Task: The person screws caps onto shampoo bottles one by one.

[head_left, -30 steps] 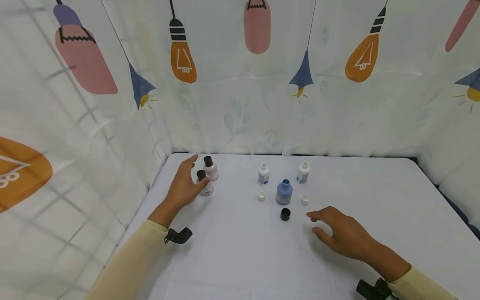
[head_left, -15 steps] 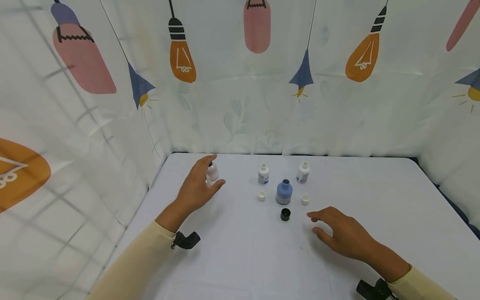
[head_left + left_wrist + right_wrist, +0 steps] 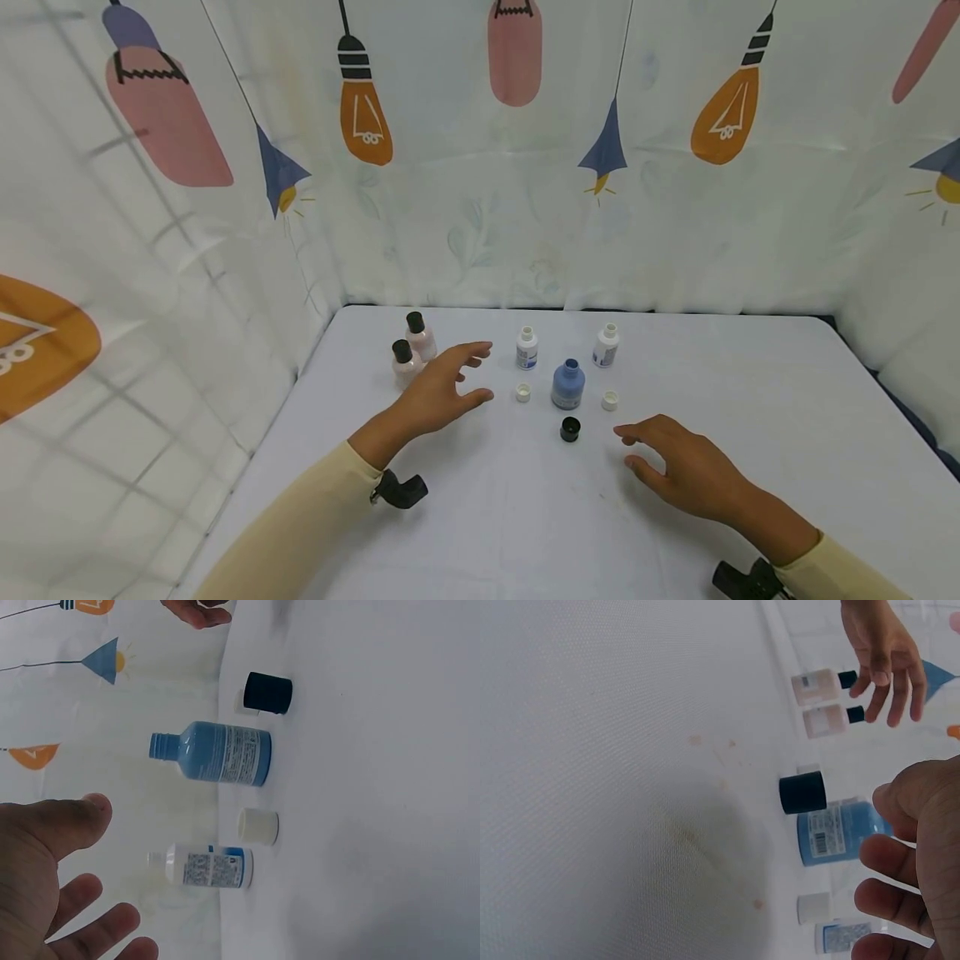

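My left hand [image 3: 438, 396] hovers over the table, fingers spread and holding nothing, just left of a white cap [image 3: 523, 392] and a small uncapped white bottle [image 3: 527, 348]. Beside those stands an uncapped blue bottle [image 3: 568, 385], its neck bare, with a black cap [image 3: 570, 429] in front of it. My right hand [image 3: 686, 471] holds nothing and stays above the cloth, fingertips pointing toward the black cap. Near it sit another white cap [image 3: 610, 401] and, farther back, a second uncapped white bottle [image 3: 606, 346].
Two pale pink bottles with black caps stand at the back left, the rear one [image 3: 422, 337] beside the front one [image 3: 405, 364], which my left hand partly hides. A white cloth covers the table [image 3: 525, 525]. A printed curtain [image 3: 675, 242] rises behind and at the sides.
My left hand has moved right and toward me, away from the two pink bottles, to beside the left white bottle. Those bottles have stayed in place. The right hand has barely moved.
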Available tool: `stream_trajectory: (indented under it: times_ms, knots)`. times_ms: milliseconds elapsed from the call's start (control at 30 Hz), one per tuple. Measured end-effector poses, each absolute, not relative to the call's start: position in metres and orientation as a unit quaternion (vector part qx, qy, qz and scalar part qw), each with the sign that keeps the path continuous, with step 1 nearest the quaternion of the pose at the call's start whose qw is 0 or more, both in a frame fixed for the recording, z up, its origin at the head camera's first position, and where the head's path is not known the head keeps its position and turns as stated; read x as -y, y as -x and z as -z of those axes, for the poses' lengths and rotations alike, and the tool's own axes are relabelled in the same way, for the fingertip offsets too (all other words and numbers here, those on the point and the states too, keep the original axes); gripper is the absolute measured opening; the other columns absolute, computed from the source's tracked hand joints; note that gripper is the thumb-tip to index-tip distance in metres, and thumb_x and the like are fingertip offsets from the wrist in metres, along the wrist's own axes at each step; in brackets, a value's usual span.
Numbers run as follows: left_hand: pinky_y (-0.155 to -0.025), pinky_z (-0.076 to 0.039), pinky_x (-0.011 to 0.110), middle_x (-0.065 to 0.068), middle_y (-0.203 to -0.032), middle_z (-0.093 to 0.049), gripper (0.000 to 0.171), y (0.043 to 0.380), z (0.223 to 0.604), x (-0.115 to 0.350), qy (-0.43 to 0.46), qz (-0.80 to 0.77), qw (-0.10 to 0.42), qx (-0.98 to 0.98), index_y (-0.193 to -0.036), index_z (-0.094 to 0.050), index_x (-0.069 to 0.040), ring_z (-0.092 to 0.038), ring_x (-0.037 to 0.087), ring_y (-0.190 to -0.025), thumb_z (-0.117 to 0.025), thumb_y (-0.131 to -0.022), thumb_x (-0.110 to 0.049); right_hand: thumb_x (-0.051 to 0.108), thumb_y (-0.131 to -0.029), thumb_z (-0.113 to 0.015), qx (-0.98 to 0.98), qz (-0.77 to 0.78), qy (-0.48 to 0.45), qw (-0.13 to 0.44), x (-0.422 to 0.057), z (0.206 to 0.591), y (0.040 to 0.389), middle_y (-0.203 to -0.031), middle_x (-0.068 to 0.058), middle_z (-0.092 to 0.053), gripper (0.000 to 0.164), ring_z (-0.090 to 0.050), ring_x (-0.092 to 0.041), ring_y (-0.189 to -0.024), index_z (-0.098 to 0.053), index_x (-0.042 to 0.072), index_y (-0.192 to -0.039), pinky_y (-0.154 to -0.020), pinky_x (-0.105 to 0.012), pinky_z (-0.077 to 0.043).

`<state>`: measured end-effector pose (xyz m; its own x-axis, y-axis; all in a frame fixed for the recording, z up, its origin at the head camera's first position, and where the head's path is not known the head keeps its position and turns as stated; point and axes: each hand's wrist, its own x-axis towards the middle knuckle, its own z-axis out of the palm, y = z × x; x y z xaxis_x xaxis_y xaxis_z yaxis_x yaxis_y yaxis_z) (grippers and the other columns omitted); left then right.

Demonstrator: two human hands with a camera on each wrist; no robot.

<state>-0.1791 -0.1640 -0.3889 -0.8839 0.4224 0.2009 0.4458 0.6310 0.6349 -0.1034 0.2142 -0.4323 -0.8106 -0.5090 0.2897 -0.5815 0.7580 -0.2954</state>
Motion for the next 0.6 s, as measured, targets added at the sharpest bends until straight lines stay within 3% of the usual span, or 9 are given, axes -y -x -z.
stream_trajectory:
  times_ms: [367,600]
  knots:
    - [-0.097,-0.052,0.042,-0.001,-0.146,-0.056,0.071,0.180,0.400,0.148,0.237,0.355,-0.037,0.904,-0.153,-0.045,-0.019,-0.058,0.021,-0.126,-0.081,-0.092,-0.025,0.019,-0.086,-0.084,0.937,-0.184,-0.282,0.091,-0.213,0.430,0.102,-0.115,0.005,-0.067,0.044,-0.067,-0.014,-0.100,-0.070,0.018,-0.127,-0.074,-0.031,-0.059]
    - [-0.098,-0.052,0.036,-0.002,-0.145,-0.056,0.071,0.182,0.403,0.140,0.232,0.348,-0.051,0.907,-0.153,-0.045,-0.021,-0.058,0.018,-0.127,-0.080,-0.093,-0.028,0.019,-0.086,-0.085,0.935,-0.183,-0.286,0.100,-0.214,0.431,0.102,-0.114,0.005,-0.067,0.044,-0.067,-0.013,-0.100,-0.070,0.017,-0.127,-0.074,-0.031,-0.059]
